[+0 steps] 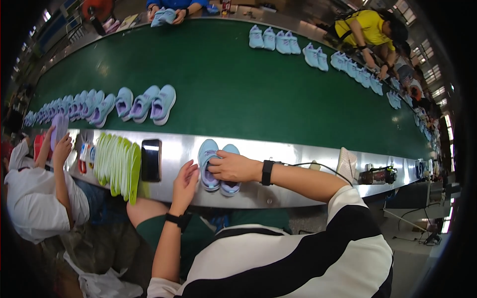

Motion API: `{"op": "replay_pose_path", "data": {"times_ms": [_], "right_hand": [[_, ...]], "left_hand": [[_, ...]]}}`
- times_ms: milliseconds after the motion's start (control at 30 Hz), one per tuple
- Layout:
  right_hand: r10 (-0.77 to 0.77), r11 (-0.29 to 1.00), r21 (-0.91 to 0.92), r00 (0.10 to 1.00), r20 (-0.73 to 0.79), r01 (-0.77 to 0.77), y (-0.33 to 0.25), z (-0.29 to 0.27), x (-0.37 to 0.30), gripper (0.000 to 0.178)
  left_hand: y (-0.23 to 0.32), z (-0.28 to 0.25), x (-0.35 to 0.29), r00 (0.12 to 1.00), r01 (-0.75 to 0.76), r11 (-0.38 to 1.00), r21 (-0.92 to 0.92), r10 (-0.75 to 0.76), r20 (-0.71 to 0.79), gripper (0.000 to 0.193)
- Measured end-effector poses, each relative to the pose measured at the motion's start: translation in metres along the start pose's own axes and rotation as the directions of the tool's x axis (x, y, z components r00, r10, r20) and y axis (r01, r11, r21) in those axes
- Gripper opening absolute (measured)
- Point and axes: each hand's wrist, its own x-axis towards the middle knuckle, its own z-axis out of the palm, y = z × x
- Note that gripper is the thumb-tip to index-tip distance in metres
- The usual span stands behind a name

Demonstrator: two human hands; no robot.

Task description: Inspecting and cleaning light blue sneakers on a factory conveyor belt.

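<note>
A pair of light-blue sneakers stands side by side on the metal ledge in front of me, toes pointing away. My right hand (231, 166) reaches across the right sneaker (230, 188), its bent fingers gripping the left sneaker (208, 148) at the foot opening. The fingertips are partly hidden inside it. Just left of the pair, my left hand (186, 182) is raised with loosely bent fingers and holds nothing. A dark phone (151, 160) lies on the ledge beyond it, beside a row of lime-green insoles (117, 164).
A green conveyor belt (213, 84) runs behind the ledge, with blue sneakers (163, 104) lined up at left and more at far right. A co-worker in white (44, 198) holds lilac insoles (59, 131) at left. A beige box-like item (346, 164) and cable are at right.
</note>
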Motion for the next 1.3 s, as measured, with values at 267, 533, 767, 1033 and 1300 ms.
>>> {"op": "replay_pose_path", "data": {"times_ms": [267, 533, 767, 1033, 1300], "right_hand": [[0.73, 0.682, 0.146, 0.653, -0.203, -0.717, 0.099, -0.018, 0.006, 0.027], [0.908, -0.146, 0.073, -0.163, -0.385, -0.987, 0.365, -0.126, 0.004, 0.062], [0.807, 0.559, 0.403, 0.365, -0.464, -0.725, 0.338, -0.118, 0.102, 0.038], [0.752, 0.571, 0.284, 0.629, 0.197, -0.771, 0.145, 0.053, 0.22, 0.074], [0.845, 0.516, 0.039, 0.516, 0.142, -0.856, 0.139, 0.112, 0.289, 0.054]], "left_hand": [[-0.028, -0.03, 0.009, 0.883, -0.266, 0.713, 0.648, 0.45, -0.133, 0.019], [-0.016, -0.025, 0.016, 0.866, -0.341, 0.651, 0.679, 0.498, -0.042, 0.017], [-0.017, -0.046, 0.01, 0.871, -0.293, 0.675, 0.677, 0.48, -0.102, 0.018], [-0.017, -0.045, 0.02, 0.86, -0.363, 0.677, 0.64, 0.508, -0.049, 0.022], [-0.016, -0.066, 0.019, 0.846, -0.358, 0.631, 0.688, 0.532, -0.048, 0.028]]}}
